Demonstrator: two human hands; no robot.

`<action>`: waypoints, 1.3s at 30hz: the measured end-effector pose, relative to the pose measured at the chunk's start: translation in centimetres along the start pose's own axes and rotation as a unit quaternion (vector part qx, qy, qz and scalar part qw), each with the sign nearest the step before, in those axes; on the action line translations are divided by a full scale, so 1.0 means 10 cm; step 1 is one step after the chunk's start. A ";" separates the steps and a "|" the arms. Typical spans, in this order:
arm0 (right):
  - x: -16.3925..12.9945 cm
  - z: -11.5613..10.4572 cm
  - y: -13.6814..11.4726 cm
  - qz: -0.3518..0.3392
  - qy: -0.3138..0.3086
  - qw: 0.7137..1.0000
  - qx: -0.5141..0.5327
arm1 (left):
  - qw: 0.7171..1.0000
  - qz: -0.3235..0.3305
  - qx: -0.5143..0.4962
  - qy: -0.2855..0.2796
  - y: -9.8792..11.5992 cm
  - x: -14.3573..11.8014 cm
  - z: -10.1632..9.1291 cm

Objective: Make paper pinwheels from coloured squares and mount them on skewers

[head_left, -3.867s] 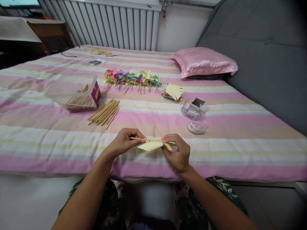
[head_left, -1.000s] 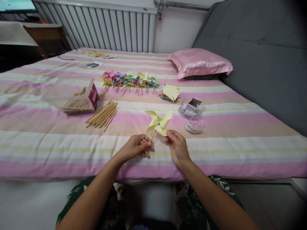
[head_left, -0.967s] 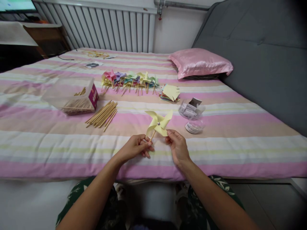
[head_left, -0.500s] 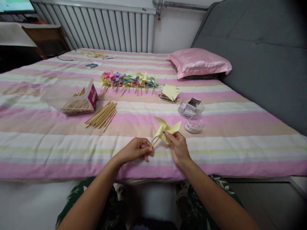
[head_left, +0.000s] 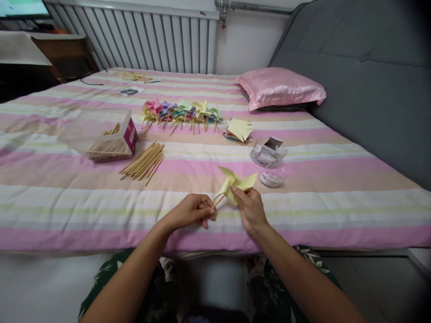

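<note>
A pale yellow paper pinwheel point(head_left: 230, 183) on a thin wooden stick point(head_left: 218, 200) is held above the near edge of the bed. My left hand point(head_left: 197, 210) pinches the lower end of the stick, its other fingers curled. At the pinwheel's centre, my right hand point(head_left: 251, 204) presses its thumb on the paper, with the fingers behind it; the thumb hides the middle. Left of my hands lies a loose bundle of wooden sticks point(head_left: 144, 160). A stack of cut paper squares point(head_left: 238, 130), yellow on top, lies beyond my right hand.
A clear plastic box point(head_left: 76, 146) with more sticks stands at the left. Several finished pinwheels point(head_left: 183, 112) lie in a row farther back. Two clear round tubs, one with small packets point(head_left: 264, 154) and one smaller point(head_left: 272, 178), sit at the right. A pink pillow point(head_left: 281, 87) rests by the grey headboard point(head_left: 357, 76).
The yellow pinwheel has turned slightly and shifted a little to the right and toward me. My right thumb now covers its centre. My left hand has barely moved.
</note>
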State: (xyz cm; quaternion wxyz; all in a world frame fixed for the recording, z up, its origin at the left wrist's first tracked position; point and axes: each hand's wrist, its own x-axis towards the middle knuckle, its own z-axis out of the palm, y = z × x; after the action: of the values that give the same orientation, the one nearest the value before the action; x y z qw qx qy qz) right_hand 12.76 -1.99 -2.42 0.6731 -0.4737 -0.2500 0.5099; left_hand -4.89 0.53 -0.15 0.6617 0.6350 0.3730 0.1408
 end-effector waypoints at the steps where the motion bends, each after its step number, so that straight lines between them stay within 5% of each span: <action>1: 0.00 0.00 0.00 -0.001 0.000 1.000 -0.001 | 1.000 0.001 -0.001 0.000 0.00 0.00 0.00; 15: 0.00 0.00 0.00 -0.005 -0.001 1.000 -0.022 | 1.000 -0.001 -0.001 0.002 -0.01 0.01 0.00; 22: -0.04 0.02 -0.07 -0.002 -0.100 0.995 0.001 | 0.999 0.021 -0.023 0.030 -0.04 0.03 -0.01; 29: -0.03 0.00 0.00 0.017 -0.125 0.989 -0.072 | 0.993 0.031 -0.082 0.076 -0.03 0.06 0.00; 39: -0.14 0.06 0.00 0.005 -0.198 0.975 -0.098 | 0.995 0.055 -0.080 0.036 -0.09 0.15 0.15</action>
State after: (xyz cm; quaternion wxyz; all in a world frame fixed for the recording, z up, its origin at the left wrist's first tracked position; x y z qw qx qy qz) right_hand 11.75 -3.05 -1.90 0.5581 -0.4286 -0.4247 0.5696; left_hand -3.13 0.31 -1.56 0.6876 0.5944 0.3486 0.2290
